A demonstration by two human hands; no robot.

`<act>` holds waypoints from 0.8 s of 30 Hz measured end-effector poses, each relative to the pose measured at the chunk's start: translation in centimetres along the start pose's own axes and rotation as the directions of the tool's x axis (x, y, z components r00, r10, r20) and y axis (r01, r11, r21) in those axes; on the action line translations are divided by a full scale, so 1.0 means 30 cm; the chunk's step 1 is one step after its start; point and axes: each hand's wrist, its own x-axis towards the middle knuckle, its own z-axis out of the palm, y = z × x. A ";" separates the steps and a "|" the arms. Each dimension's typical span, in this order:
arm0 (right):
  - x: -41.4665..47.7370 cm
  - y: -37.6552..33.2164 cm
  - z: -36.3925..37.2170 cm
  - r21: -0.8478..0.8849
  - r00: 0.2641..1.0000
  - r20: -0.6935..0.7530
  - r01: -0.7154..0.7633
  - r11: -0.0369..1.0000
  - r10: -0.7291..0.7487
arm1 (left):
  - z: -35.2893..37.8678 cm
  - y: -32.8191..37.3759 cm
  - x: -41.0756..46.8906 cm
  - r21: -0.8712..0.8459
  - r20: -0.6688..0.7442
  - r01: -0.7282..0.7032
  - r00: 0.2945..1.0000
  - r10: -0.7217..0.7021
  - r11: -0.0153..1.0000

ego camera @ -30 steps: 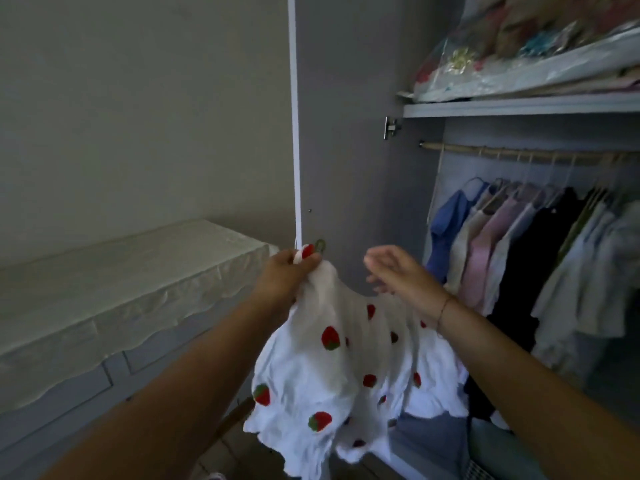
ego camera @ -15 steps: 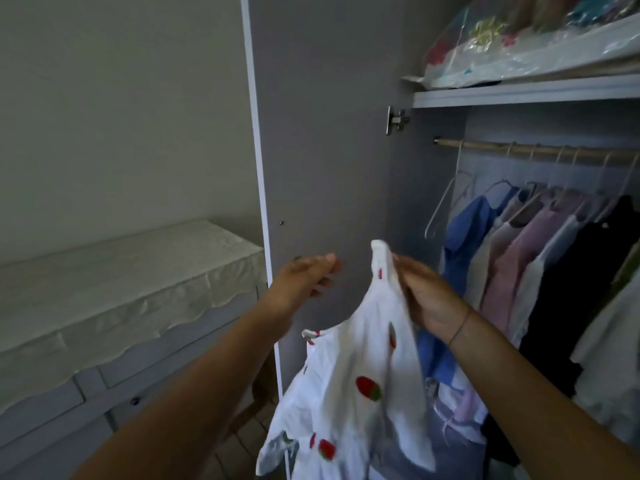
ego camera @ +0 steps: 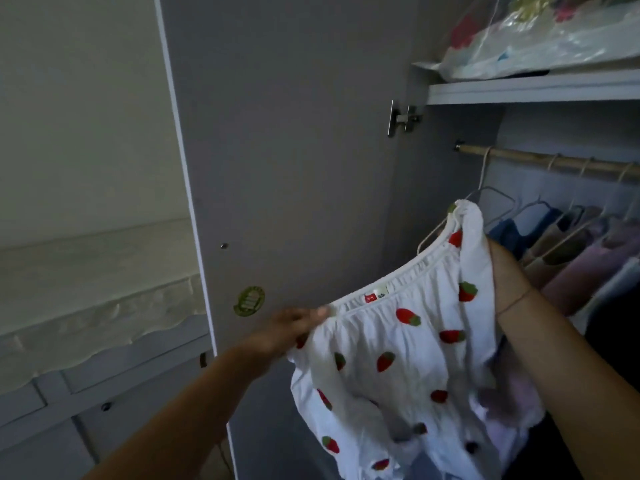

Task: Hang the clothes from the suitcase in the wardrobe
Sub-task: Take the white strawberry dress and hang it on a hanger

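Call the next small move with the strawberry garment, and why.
Probably slip the strawberry garment onto the empty white hanger. The left hand pinches one end of its elastic edge. The right hand, fingers hidden in cloth, holds the other end up just in front of that hanger, which hangs bare at the left end of the rail. Further along hang clothes.

At the left stands a low grey cabinet (ego camera: 104, 386) against the pale wall (ego camera: 79, 116) — a whitish cloth cover (ego camera: 86, 271) with a wavy edge lies over its top. High at the right, a clear plastic package (ego camera: 554, 39) holds flowered fabric.
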 end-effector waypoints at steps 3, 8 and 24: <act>0.024 -0.011 -0.033 0.103 0.997 0.072 -0.037 0.994 0.030 | 0.033 0.052 0.034 -0.236 -0.037 -0.037 0.999 0.029 0.971; 0.060 -0.017 -0.085 0.113 0.961 0.271 -0.079 0.991 0.046 | 0.082 0.203 0.124 -0.404 -0.180 -0.073 0.984 -0.001 0.912; 0.482 -0.086 -0.103 0.298 0.989 -0.062 -0.112 0.948 0.137 | 0.174 0.400 0.265 -0.340 -0.145 -0.110 0.987 0.064 0.934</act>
